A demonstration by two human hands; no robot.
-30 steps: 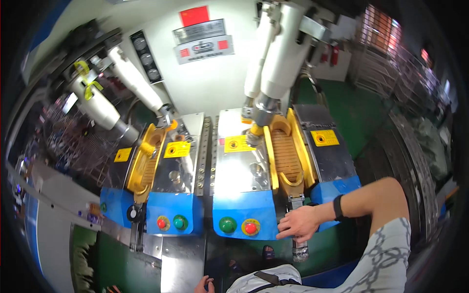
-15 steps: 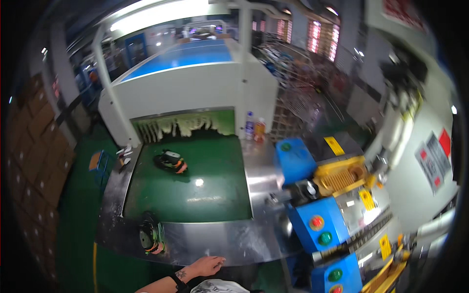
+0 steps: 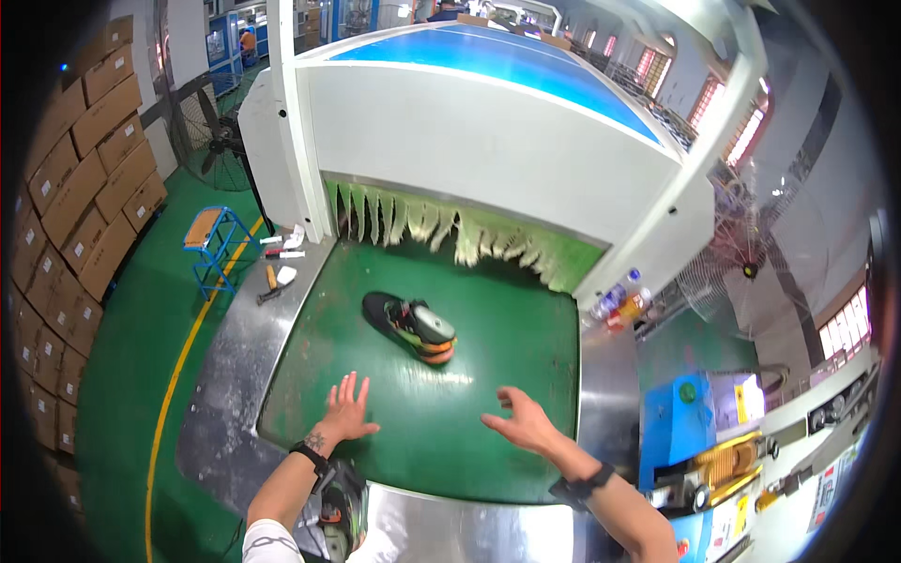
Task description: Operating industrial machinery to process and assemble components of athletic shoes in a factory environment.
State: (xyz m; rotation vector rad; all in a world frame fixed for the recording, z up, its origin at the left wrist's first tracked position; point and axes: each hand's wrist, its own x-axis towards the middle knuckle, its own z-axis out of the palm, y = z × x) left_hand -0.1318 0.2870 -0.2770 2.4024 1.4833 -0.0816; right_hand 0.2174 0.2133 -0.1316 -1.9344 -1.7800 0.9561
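A black shoe with green and orange parts (image 3: 399, 330) lies on the green conveyor belt (image 3: 511, 352), a pale grey piece showing in its opening. My left hand (image 3: 347, 413) reaches over the belt's near left part, fingers spread and nothing in it. My right hand (image 3: 524, 420) hovers to the near right of the shoe, thumb and fingers apart, holding nothing. Neither hand touches the shoe. A second dark shoe (image 3: 345, 511) rests on the metal border beside my left forearm, which partly hides it.
Beyond the shoe, a ragged fringe curtain (image 3: 460, 235) hangs from the white machine housing (image 3: 479, 127). Small tools (image 3: 275, 281) lie on the left metal border (image 3: 246, 361). Bottles (image 3: 619, 298) stand at the right. Further left are a stool (image 3: 214, 246) and stacked cartons (image 3: 80, 211).
My view has swung so the belt is more central. My left hand has moved forward from the near border to over the belt, and my right hand has come into view.
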